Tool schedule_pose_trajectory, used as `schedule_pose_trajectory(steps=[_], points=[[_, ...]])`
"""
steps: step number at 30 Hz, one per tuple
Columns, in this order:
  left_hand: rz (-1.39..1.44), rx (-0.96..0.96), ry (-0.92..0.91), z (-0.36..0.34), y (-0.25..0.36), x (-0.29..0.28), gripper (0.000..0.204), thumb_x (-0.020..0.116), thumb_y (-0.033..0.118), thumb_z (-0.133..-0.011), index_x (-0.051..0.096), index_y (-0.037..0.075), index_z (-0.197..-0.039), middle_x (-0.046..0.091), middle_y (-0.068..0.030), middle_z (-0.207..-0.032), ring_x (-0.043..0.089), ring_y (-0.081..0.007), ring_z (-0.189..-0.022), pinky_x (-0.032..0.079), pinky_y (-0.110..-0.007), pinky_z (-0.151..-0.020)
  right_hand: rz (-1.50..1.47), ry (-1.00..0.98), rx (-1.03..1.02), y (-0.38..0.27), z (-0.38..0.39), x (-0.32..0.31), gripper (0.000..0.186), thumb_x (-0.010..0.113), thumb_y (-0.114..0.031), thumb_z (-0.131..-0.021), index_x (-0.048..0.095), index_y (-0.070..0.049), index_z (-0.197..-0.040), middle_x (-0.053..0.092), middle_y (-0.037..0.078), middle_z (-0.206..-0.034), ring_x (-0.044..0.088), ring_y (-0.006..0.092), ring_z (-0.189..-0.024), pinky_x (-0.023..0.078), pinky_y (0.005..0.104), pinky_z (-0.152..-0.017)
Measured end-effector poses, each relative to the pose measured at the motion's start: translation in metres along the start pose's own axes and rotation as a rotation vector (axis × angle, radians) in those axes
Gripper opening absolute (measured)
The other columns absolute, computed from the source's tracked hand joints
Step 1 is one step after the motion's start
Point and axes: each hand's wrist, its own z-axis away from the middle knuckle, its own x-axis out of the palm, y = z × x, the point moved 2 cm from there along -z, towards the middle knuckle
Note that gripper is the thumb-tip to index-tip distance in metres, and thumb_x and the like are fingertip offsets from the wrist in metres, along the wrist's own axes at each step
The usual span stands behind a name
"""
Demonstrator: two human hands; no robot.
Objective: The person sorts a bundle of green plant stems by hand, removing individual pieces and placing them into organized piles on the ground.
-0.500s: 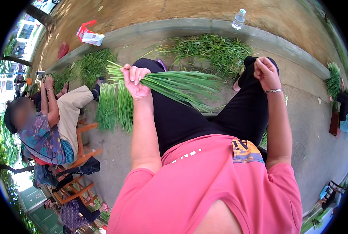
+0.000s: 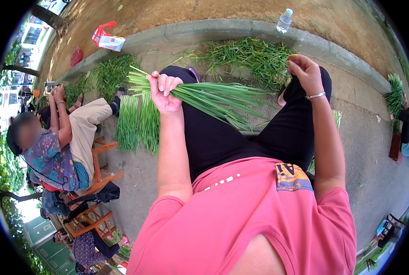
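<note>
"What's behind it all?"
"Gray ground, with a long stone curb along the far side. A big messy pile of green leaves lies near the curb."
"Where's the green bunch?"
"Over the left leg, pale ends poking out left. The left hand is wrapped around it."
"And the right hand?"
"Up by the other knee, fingers curled. I can't tell if they pinch anything."

Bright, soft daylight; glare bleaches the far left beyond the trunk. The curb bends with fisheye distortion, and black swallows the corners.
</note>
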Motion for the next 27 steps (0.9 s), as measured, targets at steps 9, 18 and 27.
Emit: schedule_pose_trajectory(steps=[9,18,27], points=[[-0.074,-0.024,0.054,-0.001,-0.005,0.000,0.025,0.046,0.030,-0.091,0.055,0.007,-0.089,0.040,0.0023,-0.055,0.038,-0.0086,-0.048,0.036,-0.026,-0.060,-0.059,-0.209,0.007,-0.014,0.021,0.047,0.013,0.059,-0.004,-0.081,0.062,0.003,-0.091,0.063,0.004,-0.075,0.057,0.0072,-0.065,0.047,0.0206,-0.059],[-0.227,-0.041,0.071,0.000,-0.019,0.004,0.021,0.046,0.028,-0.091,0.050,0.008,-0.097,0.038,0.0015,-0.061,0.038,-0.0090,-0.054,0.035,-0.026,-0.064,0.141,-0.382,-0.537,-0.076,0.026,0.143,0.048,0.071,-0.030,-0.071,0.056,0.002,-0.103,0.061,0.017,-0.096,0.060,0.0293,-0.087,0.048,0.0347,-0.077],[-0.392,-0.205,-0.003,0.002,-0.032,0.007,0.015,0.050,0.024,-0.090,0.051,0.010,-0.091,0.046,0.0010,-0.065,0.044,-0.0120,-0.064,0.038,-0.030,-0.071,0.157,-0.842,-0.072,-0.046,0.028,0.190,0.051,0.074,-0.032,-0.063,0.057,0.003,-0.095,0.063,0.017,-0.082,0.061,0.0270,-0.078,0.048,0.0342,-0.071]])
